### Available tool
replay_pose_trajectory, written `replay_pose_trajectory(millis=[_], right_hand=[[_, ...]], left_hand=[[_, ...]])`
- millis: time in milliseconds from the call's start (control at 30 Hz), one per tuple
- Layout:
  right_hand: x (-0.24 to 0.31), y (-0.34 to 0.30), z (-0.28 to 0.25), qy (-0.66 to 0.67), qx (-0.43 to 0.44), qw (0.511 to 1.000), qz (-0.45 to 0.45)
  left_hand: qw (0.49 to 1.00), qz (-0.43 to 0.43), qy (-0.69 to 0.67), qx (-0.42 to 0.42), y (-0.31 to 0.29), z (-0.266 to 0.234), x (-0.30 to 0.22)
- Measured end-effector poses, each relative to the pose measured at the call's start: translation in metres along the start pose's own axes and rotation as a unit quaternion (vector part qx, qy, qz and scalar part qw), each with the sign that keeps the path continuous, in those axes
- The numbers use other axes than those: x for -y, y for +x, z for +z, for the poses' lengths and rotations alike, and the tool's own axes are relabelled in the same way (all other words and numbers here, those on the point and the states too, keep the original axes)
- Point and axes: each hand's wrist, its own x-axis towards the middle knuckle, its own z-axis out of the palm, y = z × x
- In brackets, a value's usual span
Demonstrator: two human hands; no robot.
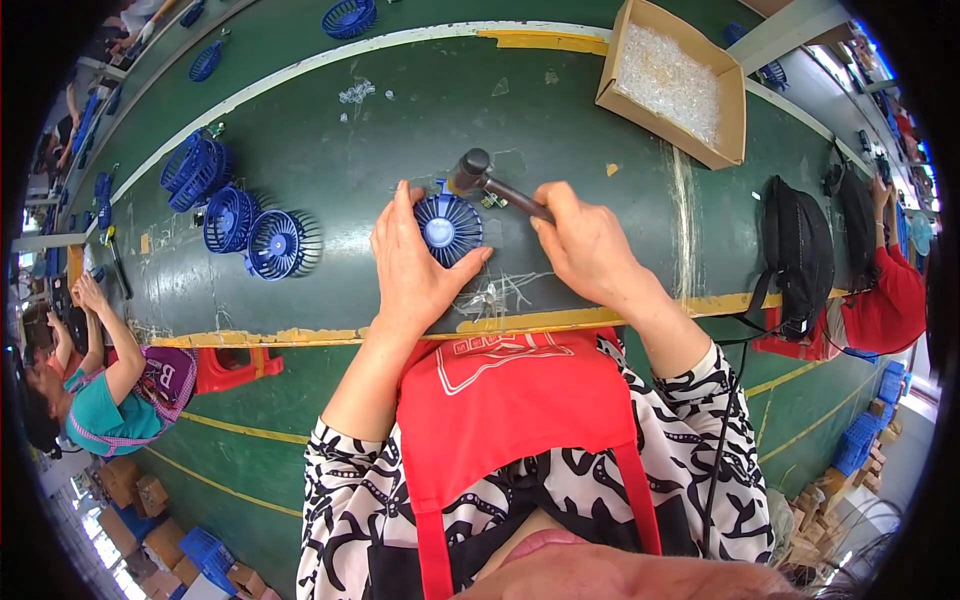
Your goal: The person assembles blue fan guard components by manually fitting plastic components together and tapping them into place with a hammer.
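Observation:
A round blue plastic fan cage [450, 240] lies on the green table in front of me, with radial slats and a lighter hub. My left hand [408, 270] grips it from the left, thumb at its lower right and fingers along its left side. Closed round the dark handle of a hammer [516, 200], my right hand [590, 245] is to the right of the cage. The black hammer head is over the cage's upper edge, by a small tab; whether it touches cannot be made out. A small green circuit board [492, 200] shows partly beneath the handle.
Several blue fan cages [275, 245] stand at the left. An open cardboard box [722, 150] of small clear plastic parts sits far right, a black bag [800, 250] nearer. Clear bits [356, 93] lie toward the far edge. Other people work at both sides.

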Motion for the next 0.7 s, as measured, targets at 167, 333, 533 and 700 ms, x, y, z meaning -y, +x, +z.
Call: replay_pose_trajectory(millis=[167, 333, 533, 700], right_hand=[[-0.007, 0.001, 0.011, -0.018, -0.042, 0.997, -0.064], [0.008, 0.007, 0.003, 0.012, -0.155, 0.979, -0.131], [-0.007, 0.002, 0.022, -0.076, -0.086, 0.987, -0.112], [-0.006, 0.006, 0.019, -0.078, -0.084, 0.988, -0.107]], left_hand=[[1.000, -0.008, -0.007, -0.004, 0.000, 0.001, -0.004], [1.000, -0.009, -0.001, -0.009, -0.001, 0.002, -0.001], [1.000, -0.016, 0.001, -0.005, 0.000, 0.001, -0.004], [1.000, -0.020, 0.013, 0.003, -0.001, 0.001, -0.003]])
